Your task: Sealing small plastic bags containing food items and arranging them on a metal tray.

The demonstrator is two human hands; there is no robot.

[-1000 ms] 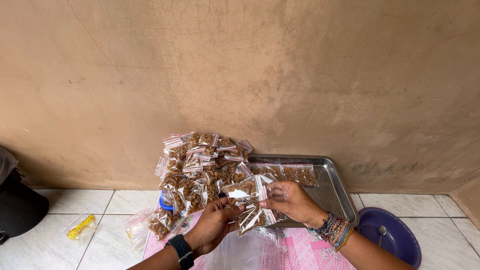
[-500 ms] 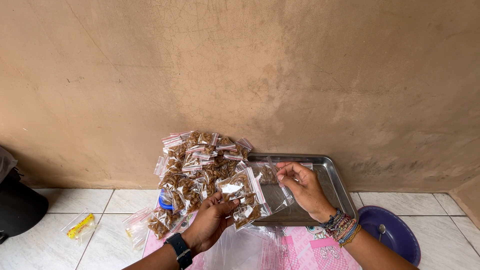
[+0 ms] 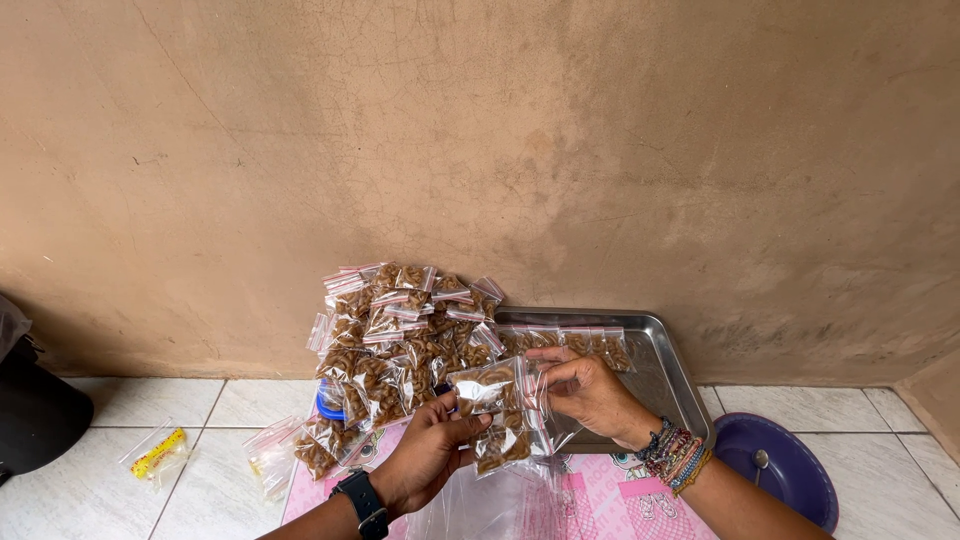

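Note:
My left hand [image 3: 428, 455], with a black watch on the wrist, pinches a small clear zip bag of brown snacks [image 3: 488, 388] at its lower left. My right hand [image 3: 592, 392], with beaded bracelets on the wrist, grips the same bag's right edge by the red zip strip. Another filled bag [image 3: 503, 447] hangs just below it between the hands. Behind them a tall pile of filled snack bags [image 3: 400, 320] leans against the wall.
A metal tray [image 3: 655, 372] lies on the floor at the wall with several filled bags along its back edge. A purple lid [image 3: 783, 465] sits at the right. Empty clear bags [image 3: 500, 505] lie on a pink mat [image 3: 620, 500]. A yellow packet [image 3: 157, 452] and a dark object [image 3: 30, 415] lie at left.
Both hands have lifted the bag a little and brought it toward the middle. My right hand moved from the tray side onto the bag's zip edge.

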